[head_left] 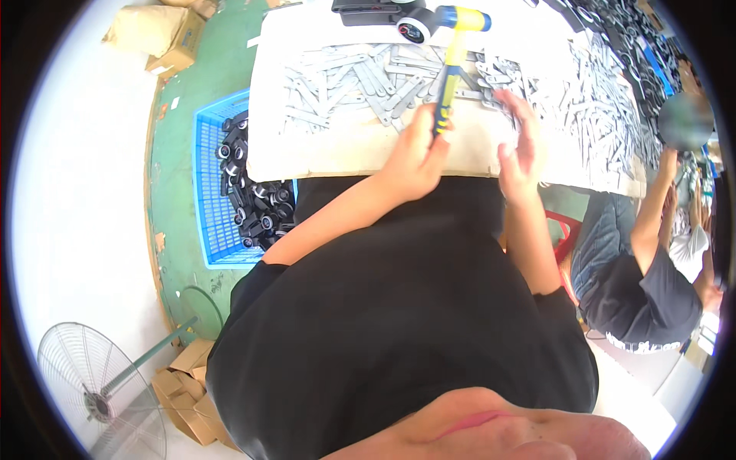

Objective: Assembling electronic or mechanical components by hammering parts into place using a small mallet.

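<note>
My left hand [418, 157] is wrapped round the lower handle of a mallet [454, 57] with a yellow and blue handle and head. The mallet stands up from my grip, its head toward the far edge of the table. Beside that head lies a black part with a white-rimmed wheel [414, 30]. To the right, my right hand [521, 157] holds nothing, its fingers apart and slightly curled over the near part of the table [345, 149]. Several flat grey metal strips [376, 80] are spread out beyond both hands.
A larger heap of metal strips [598, 107] covers the table's right side, with black parts [613, 27] behind it. On the floor at left, a blue crate [207, 184] holds black wheeled parts. A fan [100, 402] stands lower left. Another person [644, 299] sits at right.
</note>
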Motion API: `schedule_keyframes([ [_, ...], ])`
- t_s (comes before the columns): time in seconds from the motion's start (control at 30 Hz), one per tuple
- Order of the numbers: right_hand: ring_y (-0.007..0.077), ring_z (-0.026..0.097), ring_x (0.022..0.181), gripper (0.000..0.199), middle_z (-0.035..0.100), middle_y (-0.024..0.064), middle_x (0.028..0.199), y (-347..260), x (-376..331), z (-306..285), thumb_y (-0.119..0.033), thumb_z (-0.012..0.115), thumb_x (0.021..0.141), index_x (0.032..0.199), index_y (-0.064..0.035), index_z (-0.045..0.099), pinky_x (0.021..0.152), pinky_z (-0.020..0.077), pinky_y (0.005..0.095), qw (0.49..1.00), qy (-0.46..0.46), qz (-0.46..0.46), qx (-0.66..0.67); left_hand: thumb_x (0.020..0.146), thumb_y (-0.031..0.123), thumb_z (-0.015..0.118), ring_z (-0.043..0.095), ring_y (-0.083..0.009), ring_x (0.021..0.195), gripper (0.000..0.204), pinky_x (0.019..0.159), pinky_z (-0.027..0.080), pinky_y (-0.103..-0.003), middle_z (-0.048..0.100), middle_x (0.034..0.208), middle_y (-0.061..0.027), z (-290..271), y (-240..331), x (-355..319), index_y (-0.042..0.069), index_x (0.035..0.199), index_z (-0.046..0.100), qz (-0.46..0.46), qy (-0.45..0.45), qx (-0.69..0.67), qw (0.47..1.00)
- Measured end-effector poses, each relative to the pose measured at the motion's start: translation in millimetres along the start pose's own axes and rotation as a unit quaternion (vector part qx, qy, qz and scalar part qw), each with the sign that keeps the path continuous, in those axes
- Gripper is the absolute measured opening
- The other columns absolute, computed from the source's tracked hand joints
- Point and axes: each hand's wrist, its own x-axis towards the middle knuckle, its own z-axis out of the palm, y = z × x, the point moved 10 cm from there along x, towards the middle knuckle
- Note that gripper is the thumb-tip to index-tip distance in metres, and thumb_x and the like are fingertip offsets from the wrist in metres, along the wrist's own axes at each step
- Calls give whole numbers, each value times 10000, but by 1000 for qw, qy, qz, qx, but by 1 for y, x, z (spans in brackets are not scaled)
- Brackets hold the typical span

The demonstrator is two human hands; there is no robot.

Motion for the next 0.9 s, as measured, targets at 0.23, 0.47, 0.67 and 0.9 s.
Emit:
schedule_keyframes([
  [0.23,195,633,801,189,610,89,910,4,-15,4,-29,519,1079,1263,-19,480,816,559,366,893,104,191,395,922,174,727,686,-367,903,356,768,570,-414,688,1050,-160,48,59,8,35,1234,628,248,-157,241,925],
  [0.47,62,478,588,84,535,-25,733,64,-80,-107,-93,616,1045,1113,-78,570,536,399,241,909,287,287,97,819,103,717,551,-450,1142,434,981,456,-514,592,1213,-233,-88,60,123,3,1226,605,147,79,448,878],
  [0.67,119,551,577,139,620,50,648,77,-84,-131,-168,737,912,954,-35,727,589,472,315,895,147,342,-246,810,97,797,657,-371,1082,577,988,528,-461,664,1185,-226,-151,25,171,-20,1329,572,85,62,677,729],
  [0.9,387,715,699,389,700,190,720,81,-70,-95,-410,792,849,977,-46,741,668,563,455,885,25,318,-339,825,156,790,677,-258,1047,364,936,540,-412,703,1127,-144,-147,40,132,49,1153,675,110,24,413,904],
])
